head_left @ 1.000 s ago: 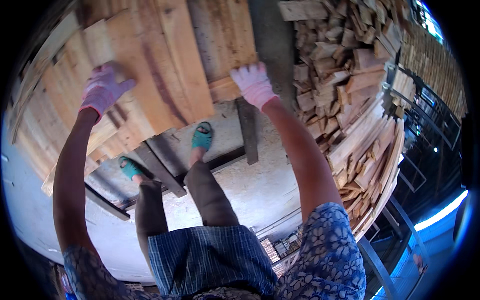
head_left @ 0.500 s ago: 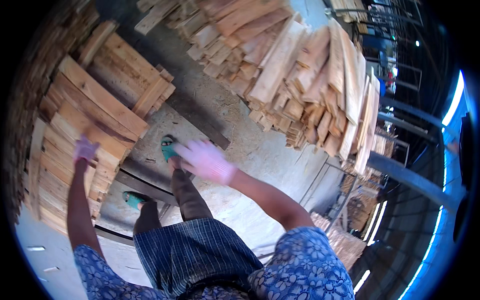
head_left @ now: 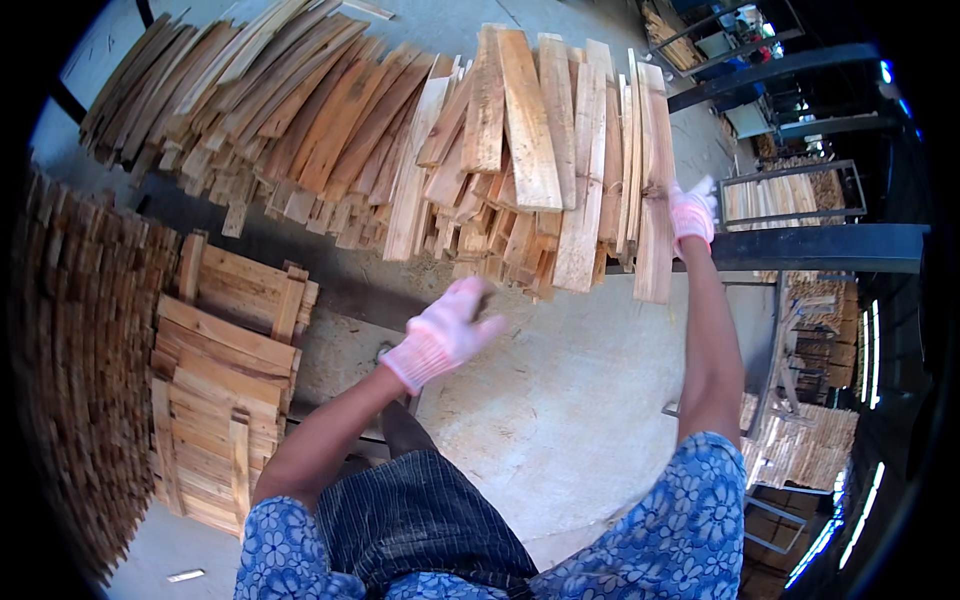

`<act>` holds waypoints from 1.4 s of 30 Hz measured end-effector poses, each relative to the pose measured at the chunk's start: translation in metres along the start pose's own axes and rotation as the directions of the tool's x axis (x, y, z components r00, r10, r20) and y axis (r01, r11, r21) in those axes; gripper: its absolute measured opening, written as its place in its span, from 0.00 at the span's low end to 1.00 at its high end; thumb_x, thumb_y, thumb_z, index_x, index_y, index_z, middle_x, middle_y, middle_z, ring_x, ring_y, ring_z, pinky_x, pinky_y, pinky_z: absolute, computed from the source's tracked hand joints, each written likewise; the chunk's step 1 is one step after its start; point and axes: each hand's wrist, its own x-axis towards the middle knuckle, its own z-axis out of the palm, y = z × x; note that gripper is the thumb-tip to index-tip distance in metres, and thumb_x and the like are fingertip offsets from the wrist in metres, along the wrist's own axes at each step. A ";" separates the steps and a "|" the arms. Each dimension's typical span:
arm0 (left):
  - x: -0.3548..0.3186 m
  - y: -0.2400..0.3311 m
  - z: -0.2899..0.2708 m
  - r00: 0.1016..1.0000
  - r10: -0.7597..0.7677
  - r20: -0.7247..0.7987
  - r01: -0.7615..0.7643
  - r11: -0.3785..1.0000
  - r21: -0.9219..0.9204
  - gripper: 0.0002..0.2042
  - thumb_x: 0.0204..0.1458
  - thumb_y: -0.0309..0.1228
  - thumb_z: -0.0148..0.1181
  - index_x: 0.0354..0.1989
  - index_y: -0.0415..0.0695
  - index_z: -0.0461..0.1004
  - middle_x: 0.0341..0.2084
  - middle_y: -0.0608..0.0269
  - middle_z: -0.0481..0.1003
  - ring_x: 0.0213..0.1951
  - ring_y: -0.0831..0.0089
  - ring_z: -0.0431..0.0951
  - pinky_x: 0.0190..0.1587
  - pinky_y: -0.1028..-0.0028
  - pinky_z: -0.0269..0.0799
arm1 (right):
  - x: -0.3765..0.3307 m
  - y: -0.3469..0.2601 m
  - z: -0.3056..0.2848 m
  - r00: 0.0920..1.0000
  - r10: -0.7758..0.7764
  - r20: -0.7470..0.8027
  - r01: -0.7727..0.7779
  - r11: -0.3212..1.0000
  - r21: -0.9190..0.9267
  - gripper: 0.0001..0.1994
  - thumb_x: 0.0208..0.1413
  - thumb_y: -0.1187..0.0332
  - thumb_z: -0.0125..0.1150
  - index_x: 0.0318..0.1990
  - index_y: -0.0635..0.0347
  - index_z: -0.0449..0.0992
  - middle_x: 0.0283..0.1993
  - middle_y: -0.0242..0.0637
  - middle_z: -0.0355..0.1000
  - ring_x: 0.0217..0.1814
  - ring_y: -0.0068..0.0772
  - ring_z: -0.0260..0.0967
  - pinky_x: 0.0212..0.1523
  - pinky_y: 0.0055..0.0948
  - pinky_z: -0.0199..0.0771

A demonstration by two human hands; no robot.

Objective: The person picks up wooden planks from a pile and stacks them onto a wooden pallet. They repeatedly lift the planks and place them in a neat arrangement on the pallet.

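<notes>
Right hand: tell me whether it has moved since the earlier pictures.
Yes. The right hand has gone from over the bare floor near the feet to the loose plank pile, now gripping a plank's edge there.

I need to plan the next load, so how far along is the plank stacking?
Done: several layers sit squared on the neat stack at the left. In hand: the right hand grips a plank at the loose heap's edge; the left hand reaches in, empty. Left: most of the loose heap.

Loose plank pile [head_left: 420,140] is lying across the frame's upper half; stacked boards [head_left: 225,370] are sitting lower left; metal rack [head_left: 800,240] is standing at right, beside the pile.
</notes>
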 end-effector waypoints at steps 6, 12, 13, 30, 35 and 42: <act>0.124 0.073 0.052 0.945 -0.327 0.003 0.319 0.920 -0.226 0.41 0.54 0.53 0.64 0.72 0.47 0.55 0.63 0.35 0.67 0.65 0.47 0.70 0.65 0.57 0.67 | 0.060 0.015 0.063 0.695 -0.289 0.658 -0.210 0.795 0.570 0.55 0.51 0.34 0.67 0.75 0.68 0.55 0.75 0.52 0.60 0.72 0.47 0.62 0.73 0.41 0.58; 0.159 0.123 0.057 0.970 -0.240 0.030 0.242 0.964 -0.107 0.45 0.52 0.56 0.66 0.70 0.40 0.54 0.63 0.38 0.65 0.61 0.45 0.73 0.64 0.55 0.69 | 0.024 0.018 0.051 0.785 -0.210 0.583 -0.311 0.680 0.664 0.46 0.51 0.36 0.71 0.67 0.60 0.64 0.68 0.42 0.65 0.68 0.37 0.62 0.69 0.38 0.62; 0.168 0.129 0.049 0.968 -0.249 0.025 0.250 0.962 -0.112 0.46 0.52 0.56 0.66 0.71 0.40 0.53 0.62 0.39 0.65 0.62 0.46 0.72 0.64 0.56 0.69 | 0.015 0.010 0.037 0.709 -0.235 0.665 -0.409 0.630 0.660 0.53 0.49 0.36 0.72 0.72 0.63 0.55 0.73 0.44 0.60 0.73 0.39 0.58 0.71 0.38 0.59; 0.074 0.112 0.038 0.946 -0.175 0.272 0.250 0.929 -0.273 0.49 0.50 0.44 0.70 0.74 0.38 0.46 0.50 0.41 0.76 0.51 0.54 0.78 0.59 0.59 0.72 | -0.128 0.061 0.013 0.624 -0.344 0.702 -0.620 0.328 0.713 0.41 0.64 0.36 0.54 0.73 0.59 0.62 0.67 0.42 0.68 0.67 0.35 0.68 0.65 0.37 0.72; 0.011 0.053 0.043 0.947 -0.109 0.301 0.222 0.901 -0.372 0.54 0.50 0.56 0.71 0.74 0.32 0.48 0.67 0.36 0.62 0.68 0.52 0.65 0.71 0.60 0.60 | -0.269 0.116 -0.021 0.487 -0.297 0.822 -0.837 0.112 0.536 0.44 0.63 0.33 0.53 0.74 0.58 0.57 0.69 0.46 0.66 0.69 0.44 0.67 0.70 0.47 0.68; 0.038 0.032 0.060 0.837 -0.097 0.539 0.329 0.876 -0.353 0.58 0.46 0.41 0.73 0.79 0.38 0.37 0.61 0.42 0.70 0.62 0.59 0.72 0.62 0.66 0.69 | -0.274 0.097 0.023 0.602 -0.225 0.766 -0.795 -0.080 0.602 0.44 0.61 0.37 0.60 0.72 0.62 0.59 0.68 0.50 0.67 0.67 0.48 0.69 0.66 0.48 0.73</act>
